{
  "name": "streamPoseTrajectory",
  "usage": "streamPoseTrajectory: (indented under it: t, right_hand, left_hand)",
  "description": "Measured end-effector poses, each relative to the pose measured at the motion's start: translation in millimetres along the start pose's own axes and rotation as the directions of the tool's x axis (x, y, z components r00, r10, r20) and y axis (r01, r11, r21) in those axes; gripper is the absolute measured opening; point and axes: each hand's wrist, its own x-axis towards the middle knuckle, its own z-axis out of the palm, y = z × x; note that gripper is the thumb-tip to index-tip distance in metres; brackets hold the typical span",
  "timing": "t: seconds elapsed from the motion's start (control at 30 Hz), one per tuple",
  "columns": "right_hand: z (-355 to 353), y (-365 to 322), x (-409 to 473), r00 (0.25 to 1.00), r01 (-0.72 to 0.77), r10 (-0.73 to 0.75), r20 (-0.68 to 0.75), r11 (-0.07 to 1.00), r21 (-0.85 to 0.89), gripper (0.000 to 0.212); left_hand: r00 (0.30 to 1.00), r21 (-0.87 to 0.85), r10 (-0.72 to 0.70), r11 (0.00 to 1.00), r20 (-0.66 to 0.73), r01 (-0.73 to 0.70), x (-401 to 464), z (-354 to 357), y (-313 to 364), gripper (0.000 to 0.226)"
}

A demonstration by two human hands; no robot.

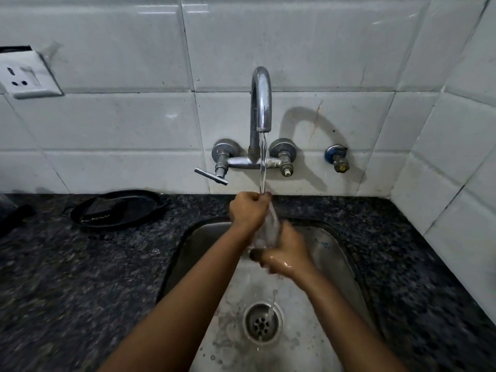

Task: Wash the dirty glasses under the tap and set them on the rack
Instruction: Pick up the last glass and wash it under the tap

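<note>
One clear drinking glass (268, 232) is in view, held over the steel sink basin (209, 237) under the stream from one curved chrome wall tap (261, 103); one black round pan (118, 209) lies on the dark speckled granite tabletop (67, 277), against white wall tiles (120, 122) with one white socket (25, 76); the left hand (248, 210) has its fingers closed at the glass's upper end; the wet right hand (285, 257) wraps its fingers around the lower part.
</note>
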Motion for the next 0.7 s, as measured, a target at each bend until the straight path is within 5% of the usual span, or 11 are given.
streamPoseTrajectory:
  t: [0.03,0.07,0.13,0.2,0.3,0.33,0.4,0.47,0.53,0.6,0.7]
  right_hand:
    - [3.9,-2.1,-0.1,0.991,0.042,-0.081,-0.109,0.947,-0.318,0.064]
    - [6.9,-1.1,0.4,0.979,0.074,-0.148,-0.143,0.901,-0.428,0.075]
    - [1.9,2.3,0.4,0.996,0.09,-0.09,-0.001,0.994,-0.066,0.073]
    - [-6.8,4.8,-4.6,0.972,-0.089,-0.014,0.236,0.903,0.421,0.048]
    - [-8.9,9.8,-4.2,0.93,-0.253,0.038,0.366,0.79,0.559,0.038]
    - [-4.5,8.2,-3.4,0.954,-0.202,0.07,0.29,0.867,0.455,0.041]
    - [7.3,3.1,0.4,0.998,-0.035,0.039,0.046,0.995,-0.091,0.058]
    - [16.5,2.5,0.9,0.989,0.038,-0.096,-0.11,0.895,-0.445,0.075]
    - [10.5,7.6,6.5,0.999,0.027,-0.029,-0.021,0.992,-0.126,0.069]
    - [-2.5,8.0,5.5,0.974,-0.152,0.076,0.212,0.917,0.37,0.047]
    - [-4.8,6.7,2.9,0.949,-0.256,0.151,0.277,0.884,0.392,0.025]
  left_hand:
    - [1.0,0.07,0.013,0.997,-0.021,-0.011,-2.7,-0.4,1.6,0.033]
    - [1.0,0.067,0.023,0.998,-0.02,-0.021,-3.5,-1.0,0.9,0.034]
    - [1.0,-0.109,0.021,0.994,0.012,-0.02,-3.5,-4.8,-4.8,0.036]
    - [0.997,-0.346,-0.001,0.938,0.083,0.03,-6.6,-10.7,-11.8,0.035]
    - [0.992,-0.408,-0.054,0.908,0.114,0.097,-6.9,-13.0,-24.7,0.034]
    - [0.993,-0.337,-0.058,0.937,0.1,0.089,-7.4,-11.6,-24.9,0.032]
    - [0.997,-0.123,-0.057,0.99,0.05,0.062,-8.5,-6.0,-18.8,0.033]
    - [0.999,-0.043,-0.031,0.999,-0.031,0.029,-7.7,-2.4,-12.7,0.038]
    - [0.999,-0.114,-0.024,0.993,-0.028,0.021,-5.0,-5.1,-11.7,0.042]
    - [0.993,-0.311,-0.076,0.945,0.086,0.099,-3.4,-11.3,-18.2,0.04]
    - [0.984,-0.38,-0.164,0.907,0.071,0.179,-8.7,-8.9,-26.2,0.028]
